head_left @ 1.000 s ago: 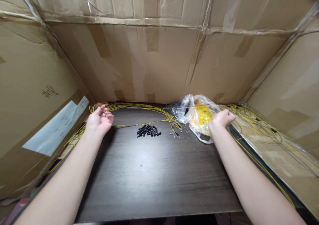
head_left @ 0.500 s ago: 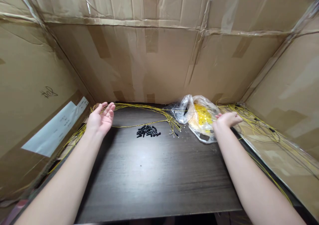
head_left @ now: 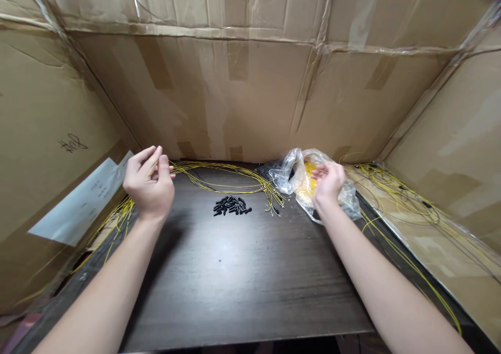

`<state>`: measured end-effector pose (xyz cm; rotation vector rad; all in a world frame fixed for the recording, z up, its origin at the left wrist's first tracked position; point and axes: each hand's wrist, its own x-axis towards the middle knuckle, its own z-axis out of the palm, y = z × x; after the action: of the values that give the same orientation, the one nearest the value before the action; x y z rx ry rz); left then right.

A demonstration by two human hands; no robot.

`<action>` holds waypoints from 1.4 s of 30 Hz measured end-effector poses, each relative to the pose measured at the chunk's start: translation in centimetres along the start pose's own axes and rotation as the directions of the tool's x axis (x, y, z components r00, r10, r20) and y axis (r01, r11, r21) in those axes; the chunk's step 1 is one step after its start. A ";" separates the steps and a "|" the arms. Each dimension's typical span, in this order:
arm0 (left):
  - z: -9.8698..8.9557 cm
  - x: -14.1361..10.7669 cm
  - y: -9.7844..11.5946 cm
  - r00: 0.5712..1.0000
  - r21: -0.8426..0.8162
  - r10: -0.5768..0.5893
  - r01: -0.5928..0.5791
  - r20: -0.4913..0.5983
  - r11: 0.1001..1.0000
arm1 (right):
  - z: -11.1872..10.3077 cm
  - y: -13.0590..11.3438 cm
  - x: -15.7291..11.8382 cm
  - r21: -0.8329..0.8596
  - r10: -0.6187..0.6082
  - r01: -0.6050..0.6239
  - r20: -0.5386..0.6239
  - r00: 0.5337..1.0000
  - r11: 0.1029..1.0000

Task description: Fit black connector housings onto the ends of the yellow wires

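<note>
Work looks partway to me: a bundle of yellow wires [head_left: 270,188] lies along the back of the table, while black pieces [head_left: 231,205] sit loose in a pile just in front. My left hand [head_left: 151,184] is raised, fingers curled, at the wires' left end, and my right hand [head_left: 329,184] is half curled in front of the clear plastic bag [head_left: 289,174] of yellow bits [head_left: 309,168]; can't tell if either grips anything. Dark wood-grain table [head_left: 235,270], taped cardboard walls [head_left: 254,98] around, paper sheet [head_left: 80,202] on the left one.
</note>
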<state>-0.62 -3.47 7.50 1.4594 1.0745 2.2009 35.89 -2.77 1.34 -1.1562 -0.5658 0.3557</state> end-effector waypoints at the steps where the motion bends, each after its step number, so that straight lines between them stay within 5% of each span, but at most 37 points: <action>1: 0.2 -0.4 0.5 0.999 -0.037 -0.048 0.049 0.025 0.998 | 0.5 0.1 -1.2 0.021 -0.004 0.002 0.115 0.993 1.000; 3: 0.7 -1.1 1.2 0.976 -0.105 -0.207 0.214 0.074 0.971 | 1.3 0.3 -3.4 0.061 0.023 -0.046 0.334 0.942 0.997; 7: 1.3 -2.1 0.9 0.838 -0.051 -0.448 0.485 0.312 0.873 | 1.8 -0.2 -6.5 -0.018 0.137 -0.158 0.599 0.789 0.987; 10: 1.4 -2.5 0.2 0.682 0.127 -0.432 0.450 0.590 0.884 | 1.8 -0.8 -7.4 -0.156 0.190 -0.112 0.713 0.675 0.981; 13: 1.4 -2.8 -0.3 0.509 0.218 -0.420 0.409 0.752 0.886 | 1.7 -1.1 -8.1 -0.259 0.149 0.112 0.803 0.578 0.959; 15: 1.5 -3.1 -0.4 0.455 0.234 -0.382 0.349 0.804 0.907 | 1.6 -1.0 -8.6 -0.307 0.140 0.272 0.856 0.498 0.912; 18: 1.7 -3.5 -0.6 0.436 0.222 -0.267 0.151 0.859 0.963 | 1.4 -0.8 -9.4 -0.364 0.151 0.496 0.896 0.417 0.788; 21: 1.7 -3.7 -0.8 0.424 0.223 -0.201 -0.002 0.883 0.975 | 1.1 -0.9 -9.7 -0.348 0.057 0.708 0.915 0.400 0.615; 24: 1.6 -3.7 -0.8 0.403 0.233 -0.174 -0.102 0.898 0.967 | 1.0 -1.3 -9.6 -0.324 -0.024 0.790 0.919 0.392 0.520; 27: 1.5 -3.8 -0.6 0.388 0.251 -0.154 -0.214 0.909 0.944 | 1.1 -2.0 -9.5 -0.262 -0.117 0.804 0.919 0.377 0.535; 31: 1.6 -3.9 -0.4 0.382 0.281 -0.151 -0.311 0.912 0.908 | 1.0 -2.6 -9.8 -0.077 -0.246 0.791 0.928 0.279 0.607; 34: 1.6 -3.9 -0.4 0.379 0.288 -0.156 -0.320 0.912 0.903 | 1.0 -2.7 -10.2 0.003 -0.297 0.791 0.928 0.226 0.612; 42: 1.6 -4.1 0.0 0.373 0.292 -0.171 -0.296 0.912 0.910 | 1.1 -2.6 -10.4 0.077 -0.344 0.792 0.923 0.173 0.606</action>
<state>2.62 -5.22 5.10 2.4676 1.0069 0.7230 26.81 -8.55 1.63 -0.9632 -2.1343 0.0904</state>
